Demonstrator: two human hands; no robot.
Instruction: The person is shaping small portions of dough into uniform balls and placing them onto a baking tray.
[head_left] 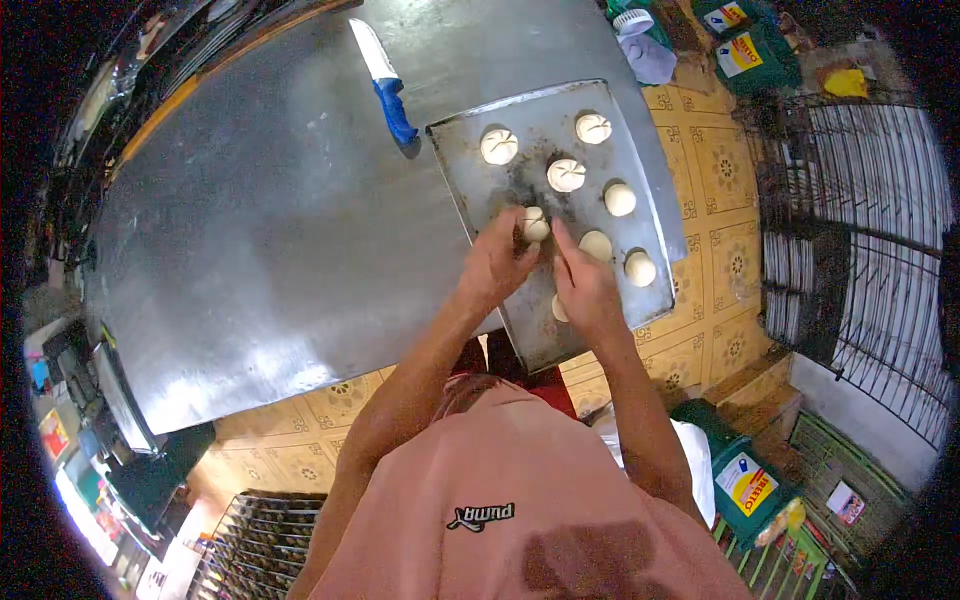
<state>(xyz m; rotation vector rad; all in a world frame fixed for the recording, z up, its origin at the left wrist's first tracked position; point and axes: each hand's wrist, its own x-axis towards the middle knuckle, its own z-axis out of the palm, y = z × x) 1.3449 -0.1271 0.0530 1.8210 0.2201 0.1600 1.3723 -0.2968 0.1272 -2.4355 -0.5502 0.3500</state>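
Note:
A round dough ball [536, 223] with cut lines on top sits on a worn metal baking tray [465, 165]. My left hand [495, 262] has its fingers and thumb closed about that ball's near left side. Just right of the ball, my right hand [588, 288] is closed with its fingertips pressed together; what they hold, if anything, is too small to make out. Farther up the tray are scored dough balls [498, 146]. Smooth dough balls [640, 267] lie around my right hand, one [596, 246] partly hidden behind it and another [560, 308] beside its wrist.
The tray lies on a grey metal table [280, 210], at its right end. A knife [392, 95] with a blue handle rests left of the tray. Wire racks [850, 220] stand at the right, and a green container [745, 490] sits at lower right on the tiled floor [725, 170].

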